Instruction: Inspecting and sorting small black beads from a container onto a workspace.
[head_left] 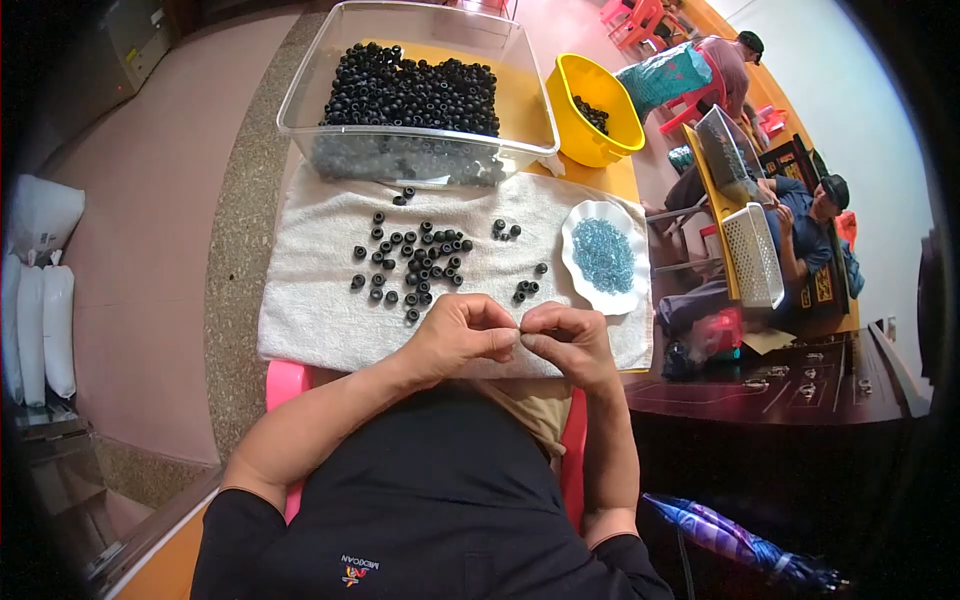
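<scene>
Hands meet at the near edge of the white towel on the desk: the left hand and right hand have their fingertips pinched together, probably on one small black bead, though it is too small to confirm. Loose black beads lie scattered just beyond them. The work looks mid-assembly; the next move calls for fine, steady fingertip alignment.

I see my left hand and right hand close together at the near edge of the white towel. Little black beads lie in front, in the way. The towel's left part is bare. The big clear bin blocks the far side, and the white dish blocks the right.
</scene>
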